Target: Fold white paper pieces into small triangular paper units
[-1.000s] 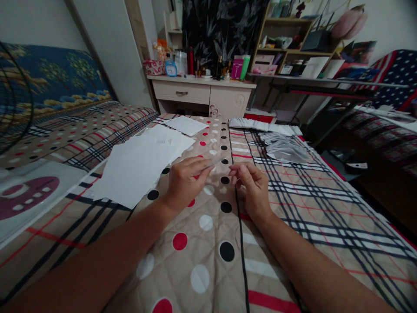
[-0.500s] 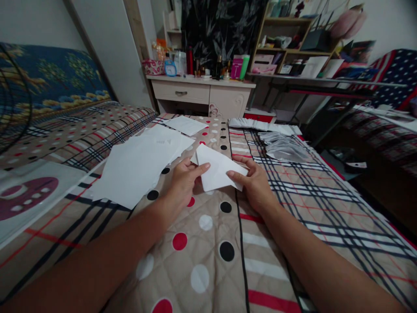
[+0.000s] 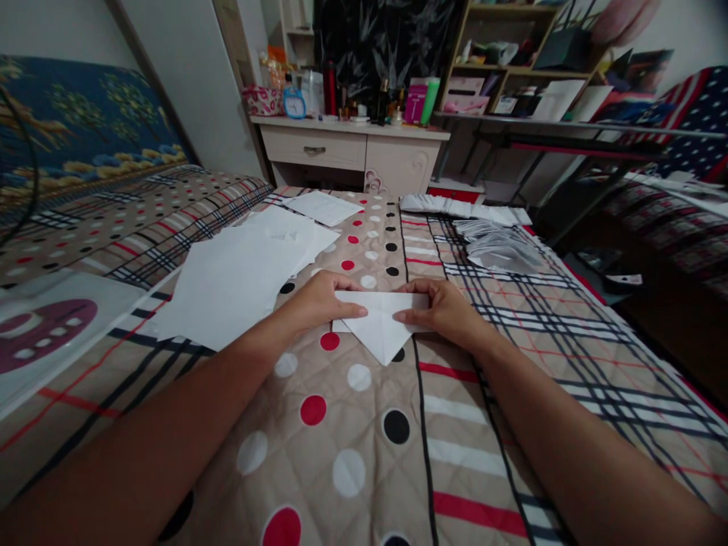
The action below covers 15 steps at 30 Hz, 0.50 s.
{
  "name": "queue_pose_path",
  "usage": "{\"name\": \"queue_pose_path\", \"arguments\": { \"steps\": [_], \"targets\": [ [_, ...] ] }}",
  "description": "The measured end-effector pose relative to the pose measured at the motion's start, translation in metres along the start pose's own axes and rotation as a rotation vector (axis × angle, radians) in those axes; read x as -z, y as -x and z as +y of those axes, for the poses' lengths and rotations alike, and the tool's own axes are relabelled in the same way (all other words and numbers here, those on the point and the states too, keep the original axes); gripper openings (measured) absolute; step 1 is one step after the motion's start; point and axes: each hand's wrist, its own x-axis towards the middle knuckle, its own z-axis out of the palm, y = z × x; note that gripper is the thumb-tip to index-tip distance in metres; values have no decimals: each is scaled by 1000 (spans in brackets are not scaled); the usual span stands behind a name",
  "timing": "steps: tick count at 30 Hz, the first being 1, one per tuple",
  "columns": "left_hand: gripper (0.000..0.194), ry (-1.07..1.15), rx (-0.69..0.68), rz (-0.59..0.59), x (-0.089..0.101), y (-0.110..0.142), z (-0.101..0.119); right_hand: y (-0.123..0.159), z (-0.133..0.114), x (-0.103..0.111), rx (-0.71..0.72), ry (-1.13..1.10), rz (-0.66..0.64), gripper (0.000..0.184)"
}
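Note:
Between my two hands is a folded sheet of white paper, its straight edge at the top and a triangular point aimed toward me. My left hand pinches its left end, thumb on top and fingers behind. At the right end my right hand grips it the same way. Left of my hands lies a spread stack of white paper sheets, with a smaller white sheet behind it. A row of folded white paper pieces and a pile of loose ones lie beyond my right hand.
Everything lies on a quilted bedspread with dots and plaid. A clear plastic cover with a purple print is at far left. A white dresser and a shelf desk stand behind the bed.
The folded paper has turned so its straight edge faces away and its point faces me. Both hands have shifted to grip its two ends level with each other.

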Motion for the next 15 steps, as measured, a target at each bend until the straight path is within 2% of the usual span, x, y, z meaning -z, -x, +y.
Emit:
{"name": "queue_pose_path", "arguments": {
  "steps": [5, 11, 15],
  "targets": [
    [25, -238, -126, 24, -4, -1, -2, -1, 7, -6, 115, 149, 94, 16],
    [15, -302, -220, 5, 0, 1, 2, 0, 8, -7, 212, 97, 57, 5],
    [10, -385, -317, 4, 9, 2, 5, 1, 7, -6, 212, 105, 39, 4]
  ]
}}
